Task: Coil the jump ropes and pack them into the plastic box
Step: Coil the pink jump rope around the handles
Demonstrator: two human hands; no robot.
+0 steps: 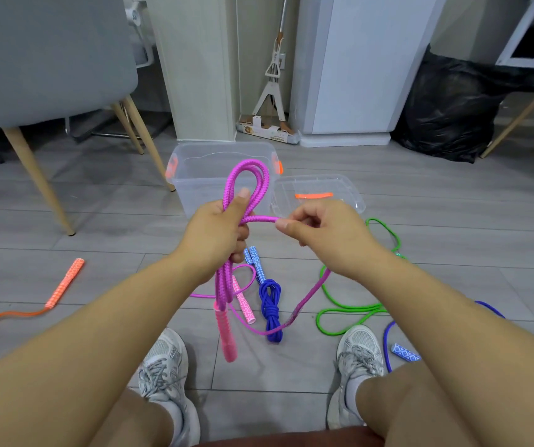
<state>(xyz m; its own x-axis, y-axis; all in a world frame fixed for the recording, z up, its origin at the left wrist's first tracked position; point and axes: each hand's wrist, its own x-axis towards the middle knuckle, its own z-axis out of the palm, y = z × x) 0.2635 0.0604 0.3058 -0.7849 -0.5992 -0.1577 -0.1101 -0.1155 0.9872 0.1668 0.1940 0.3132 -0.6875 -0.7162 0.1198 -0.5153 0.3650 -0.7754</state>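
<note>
Just beyond the left hand (214, 233), the clear plastic box with orange latches (194, 188) stands open-topped, its mouth apparently free; the upright magenta rope loop (248, 163) rises between. Beyond the right hand (327, 233) lies the clear flat lid (348, 188).

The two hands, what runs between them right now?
In the head view, a short stretch of the magenta jump rope spans the gap, from the left hand gripping its folded loops to the right hand pinching it.
</note>
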